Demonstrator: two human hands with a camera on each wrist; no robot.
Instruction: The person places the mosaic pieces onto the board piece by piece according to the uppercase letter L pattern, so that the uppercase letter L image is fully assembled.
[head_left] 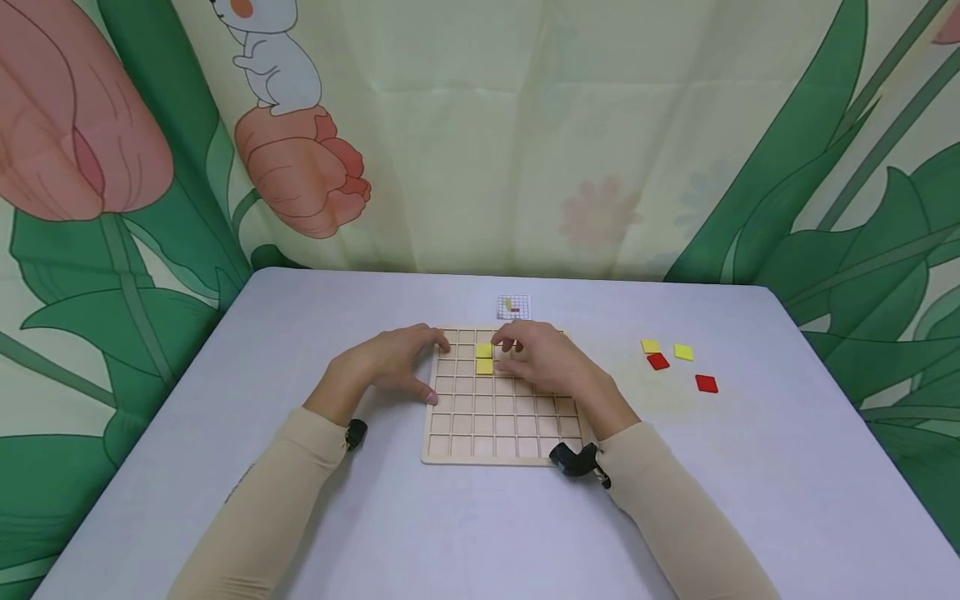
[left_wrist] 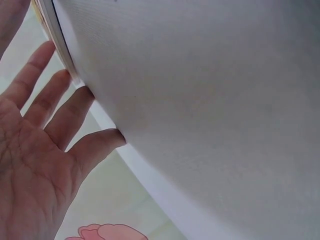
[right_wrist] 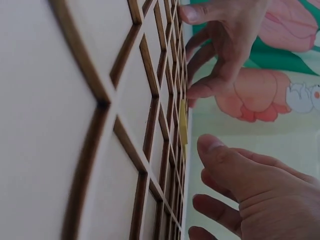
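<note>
- A pale cream-green fabric backdrop (head_left: 480,167) fills the far side of the room, printed with large green leaves (head_left: 787,158), a big pink tulip (head_left: 82,117) on the left, and a white rabbit-like animal (head_left: 283,71) sitting on a coral bloom (head_left: 300,171).
- A table (head_left: 750,483) with a smooth white surface stands in front, its far edge close to the backdrop.
- Two forearms in beige sleeves reach in from the near side; a thin dark marking runs along the left sleeve (head_left: 255,508), at too steep an angle to read.
- A square light-wood board (head_left: 483,425), divided by raised strips into rows of small square cells, lies flat at the table's middle, between the hands.
- The left hand (head_left: 393,358) rests at the board's left edge, fingers and thumb spread wide.
- The right hand (head_left: 547,358) hovers low over the board's upper right, fingers loosely bent, thumb apart from them.
- A small white card (head_left: 513,307) lies just beyond the board, printed with a grid and yellow and red patches; any finer print is too small to read.
- Two yellow tiles (head_left: 484,367) sit in neighbouring cells, third column from the left, beside the right fingertips.
- Two loose yellow tiles (head_left: 683,352) and two red tiles (head_left: 707,383) lie right of the board.
</note>
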